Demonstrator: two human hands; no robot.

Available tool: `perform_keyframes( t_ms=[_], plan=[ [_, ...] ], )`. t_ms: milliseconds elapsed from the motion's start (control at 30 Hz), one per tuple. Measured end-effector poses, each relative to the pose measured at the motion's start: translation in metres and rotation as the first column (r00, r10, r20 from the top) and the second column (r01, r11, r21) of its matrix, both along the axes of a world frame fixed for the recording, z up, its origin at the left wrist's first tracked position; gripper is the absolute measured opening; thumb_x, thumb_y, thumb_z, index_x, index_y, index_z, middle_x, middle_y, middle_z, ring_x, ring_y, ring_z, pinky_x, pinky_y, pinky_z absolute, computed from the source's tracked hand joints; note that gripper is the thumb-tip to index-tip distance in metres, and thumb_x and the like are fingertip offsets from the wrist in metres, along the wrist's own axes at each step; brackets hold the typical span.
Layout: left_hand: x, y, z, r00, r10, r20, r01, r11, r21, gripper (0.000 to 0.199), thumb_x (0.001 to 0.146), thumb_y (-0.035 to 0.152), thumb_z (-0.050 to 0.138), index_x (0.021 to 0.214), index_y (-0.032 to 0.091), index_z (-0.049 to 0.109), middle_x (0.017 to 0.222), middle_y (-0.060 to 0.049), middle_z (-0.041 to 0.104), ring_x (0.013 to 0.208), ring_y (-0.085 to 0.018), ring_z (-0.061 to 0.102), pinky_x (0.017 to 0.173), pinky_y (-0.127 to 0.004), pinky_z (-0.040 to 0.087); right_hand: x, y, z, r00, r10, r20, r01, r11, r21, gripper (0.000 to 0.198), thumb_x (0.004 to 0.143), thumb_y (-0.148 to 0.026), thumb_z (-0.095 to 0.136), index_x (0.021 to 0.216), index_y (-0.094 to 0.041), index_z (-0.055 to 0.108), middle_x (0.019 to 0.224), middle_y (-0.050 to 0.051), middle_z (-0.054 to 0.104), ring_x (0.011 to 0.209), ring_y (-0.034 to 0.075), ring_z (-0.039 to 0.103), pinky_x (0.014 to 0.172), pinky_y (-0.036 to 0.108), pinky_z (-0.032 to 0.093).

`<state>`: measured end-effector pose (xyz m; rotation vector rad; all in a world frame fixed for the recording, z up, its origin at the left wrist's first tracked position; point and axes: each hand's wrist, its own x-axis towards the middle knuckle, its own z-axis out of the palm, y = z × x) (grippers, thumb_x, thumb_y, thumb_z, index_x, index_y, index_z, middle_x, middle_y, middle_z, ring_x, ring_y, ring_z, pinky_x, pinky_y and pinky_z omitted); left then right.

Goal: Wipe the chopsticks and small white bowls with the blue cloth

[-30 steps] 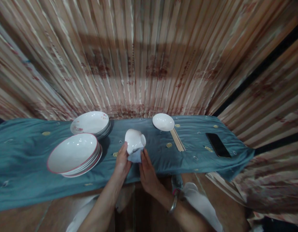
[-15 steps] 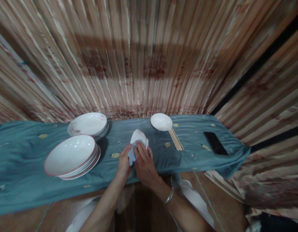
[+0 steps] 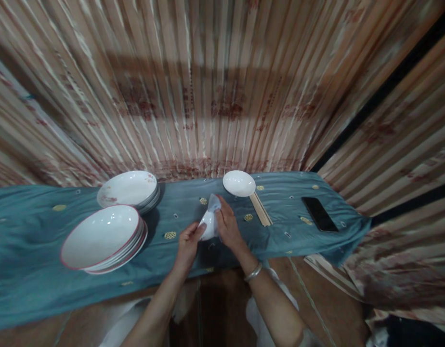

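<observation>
A small white bowl [image 3: 208,225] is held between my two hands above the table's front half, tilted on its side. My left hand [image 3: 189,241] pinches its left edge, thumb on top. A light blue cloth [image 3: 214,204] lies over the bowl's far right side, and my right hand [image 3: 228,222] presses it there with the fingers wrapped round. The fingertips behind the cloth are hidden. Another white bowl [image 3: 239,183] stands on the table beyond my right hand, beside a bundle of wooden chopsticks [image 3: 260,209].
To the left stand a stack of red-rimmed bowls [image 3: 101,237] and, behind it, a stack of flower-patterned dishes [image 3: 128,188]. A black phone [image 3: 319,214] lies on the right. A teal cloth [image 3: 31,250] covers the narrow table; a pleated curtain [image 3: 208,86] hangs close behind.
The small bowl has turned and tilted in my hands. My right hand has shifted right and up with the cloth, from the bowl's near side to its far right side.
</observation>
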<state>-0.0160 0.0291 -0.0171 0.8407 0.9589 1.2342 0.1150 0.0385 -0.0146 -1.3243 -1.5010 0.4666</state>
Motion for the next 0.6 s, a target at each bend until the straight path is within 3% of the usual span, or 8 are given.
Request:
perform_keyframes(
  t_ms=[100, 200, 500, 600],
  plan=[
    [-0.001, -0.001, 0.003, 1.0, -0.005, -0.01, 0.005, 1.0, -0.006, 0.038, 0.051, 0.046, 0.084, 0.057, 0.013, 0.065, 0.051, 0.003, 0.055, 0.049, -0.008, 0.044, 0.051, -0.021, 0.034, 0.009, 0.016, -0.006, 0.961, 0.018, -0.275, -0.05, 0.993, -0.11, 0.046, 0.092, -0.042, 0.037, 0.126, -0.018, 0.058, 0.128, 0.008, 0.062, 0.125, 0.021, 0.05, 0.111, 0.038, 0.033],
    [-0.002, -0.002, 0.007, 1.0, 0.013, 0.006, -0.012, 0.999, -0.037, 0.038, 0.051, 0.046, 0.083, 0.059, 0.013, 0.067, 0.052, 0.002, 0.058, 0.049, -0.009, 0.047, 0.051, -0.021, 0.035, 0.014, 0.026, -0.011, 0.893, -0.016, -0.45, -0.095, 0.97, -0.222, 0.042, 0.087, -0.045, 0.043, 0.113, -0.019, 0.065, 0.114, 0.005, 0.069, 0.119, 0.022, 0.055, 0.109, 0.039, 0.035],
    [-0.004, -0.003, 0.023, 0.973, 0.07, 0.218, -0.033, 0.985, -0.17, 0.044, 0.044, 0.04, 0.089, 0.071, 0.011, 0.07, 0.065, -0.007, 0.071, 0.068, -0.022, 0.068, 0.065, -0.03, 0.051, 0.012, 0.029, -0.023, 0.651, -0.179, -0.738, -0.126, 0.933, -0.337, 0.036, 0.077, -0.045, 0.056, 0.099, -0.018, 0.066, 0.105, 0.006, 0.072, 0.111, 0.023, 0.061, 0.101, 0.039, 0.044],
    [-0.004, -0.003, 0.025, 0.962, 0.075, 0.261, -0.032, 0.986, -0.163, 0.043, 0.046, 0.038, 0.088, 0.075, 0.011, 0.071, 0.071, -0.008, 0.073, 0.078, -0.025, 0.07, 0.071, -0.033, 0.054, 0.006, 0.027, -0.033, 0.551, -0.207, -0.809, -0.171, 0.92, -0.352, 0.038, 0.079, -0.048, 0.053, 0.097, -0.017, 0.064, 0.092, 0.006, 0.073, 0.1, 0.022, 0.066, 0.094, 0.038, 0.049]
  ],
)
